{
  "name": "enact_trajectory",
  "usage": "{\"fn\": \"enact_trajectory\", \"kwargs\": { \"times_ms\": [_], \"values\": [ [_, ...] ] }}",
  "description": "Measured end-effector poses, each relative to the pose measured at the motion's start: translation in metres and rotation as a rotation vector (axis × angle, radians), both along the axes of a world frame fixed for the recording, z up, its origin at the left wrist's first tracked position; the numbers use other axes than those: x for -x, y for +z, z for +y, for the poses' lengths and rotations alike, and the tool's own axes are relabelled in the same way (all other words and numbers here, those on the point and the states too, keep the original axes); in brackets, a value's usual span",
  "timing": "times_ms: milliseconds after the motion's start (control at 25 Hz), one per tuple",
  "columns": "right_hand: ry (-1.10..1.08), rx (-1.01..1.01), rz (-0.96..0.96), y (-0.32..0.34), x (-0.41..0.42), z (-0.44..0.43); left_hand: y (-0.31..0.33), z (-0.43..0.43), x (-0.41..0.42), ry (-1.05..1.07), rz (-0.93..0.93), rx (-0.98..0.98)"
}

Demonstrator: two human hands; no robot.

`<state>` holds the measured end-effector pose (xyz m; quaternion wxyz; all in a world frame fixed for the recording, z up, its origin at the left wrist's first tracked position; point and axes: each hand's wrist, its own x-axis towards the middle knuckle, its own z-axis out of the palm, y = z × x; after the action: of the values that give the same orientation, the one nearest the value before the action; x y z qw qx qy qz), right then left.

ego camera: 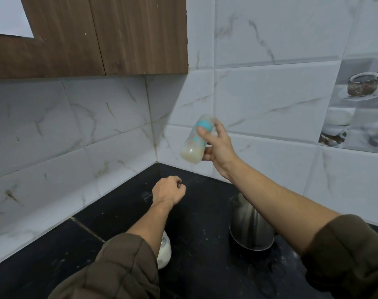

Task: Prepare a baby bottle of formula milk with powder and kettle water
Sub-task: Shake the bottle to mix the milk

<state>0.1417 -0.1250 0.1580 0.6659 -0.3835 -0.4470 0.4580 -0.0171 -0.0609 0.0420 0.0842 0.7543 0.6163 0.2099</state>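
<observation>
Right hand (218,145) raised, gripping blurred baby bottle (194,141); left hand (168,192) fisted, low.

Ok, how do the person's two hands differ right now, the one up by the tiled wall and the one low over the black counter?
The right hand is raised near the wall, gripping the motion-blurred clear baby bottle with blue markings, milky liquid inside. The left hand sits lower over the black counter, curled into a loose fist, seemingly holding nothing. Both come from dark olive sleeves pushed up the forearm.
</observation>
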Motion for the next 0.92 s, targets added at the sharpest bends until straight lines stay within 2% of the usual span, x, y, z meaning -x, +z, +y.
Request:
{"fn": "enact_trajectory", "kwargs": {
  "times_ms": [40,80,120,240,280,320,360,440,480,520,560,680,720,760,880,920],
  "values": [
    [0.056,-0.019,-0.11,-0.005,0.0,-0.003,0.0,0.0,0.0,-0.007,0.001,0.008],
    [0.054,-0.04,-0.121,-0.008,-0.001,-0.003,0.0,0.0,0.0,-0.009,0.0,0.013],
    [-0.001,-0.049,-0.037,-0.007,-0.002,-0.002,0.0,0.0,0.001,-0.005,0.0,0.012],
    [-0.215,0.01,0.429,-0.001,-0.01,0.013,0.0,-0.001,0.006,0.025,-0.003,-0.002],
    [-0.208,0.021,0.484,-0.001,-0.009,0.015,0.0,-0.002,0.007,0.03,-0.002,-0.005],
    [-0.151,0.038,0.436,-0.001,-0.007,0.015,0.001,-0.002,0.008,0.032,-0.001,-0.002],
    [-0.069,0.056,0.311,-0.001,-0.004,0.01,0.001,-0.002,0.009,0.031,0.003,0.002],
    [0.131,0.038,-0.065,-0.003,0.002,-0.004,0.002,-0.003,0.007,0.022,0.006,0.017],
    [0.201,0.006,-0.186,-0.005,0.002,-0.006,0.002,-0.003,0.007,0.02,0.001,0.022],
    [0.205,-0.011,-0.204,-0.005,0.0,-0.005,0.003,-0.003,0.007,0.019,-0.006,0.022],
    [0.14,-0.017,-0.13,-0.005,-0.001,-0.003,0.004,-0.003,0.008,0.022,-0.011,0.017],
    [-0.122,0.027,0.348,-0.003,-0.009,0.013,0.001,-0.005,0.012,0.038,-0.016,0.004],
    [-0.124,0.02,0.411,-0.004,-0.009,0.015,0.001,-0.006,0.014,0.044,-0.017,0.002],
    [-0.097,0.013,0.353,-0.004,-0.008,0.012,0.001,-0.006,0.014,0.046,-0.018,0.005],
    [0.049,-0.033,-0.026,-0.01,-0.002,0.0,0.001,-0.004,0.012,0.019,-0.026,0.019],
    [0.047,-0.045,-0.027,-0.012,-0.003,0.001,0.002,-0.005,0.01,0.012,-0.025,0.015]
  ]
}}
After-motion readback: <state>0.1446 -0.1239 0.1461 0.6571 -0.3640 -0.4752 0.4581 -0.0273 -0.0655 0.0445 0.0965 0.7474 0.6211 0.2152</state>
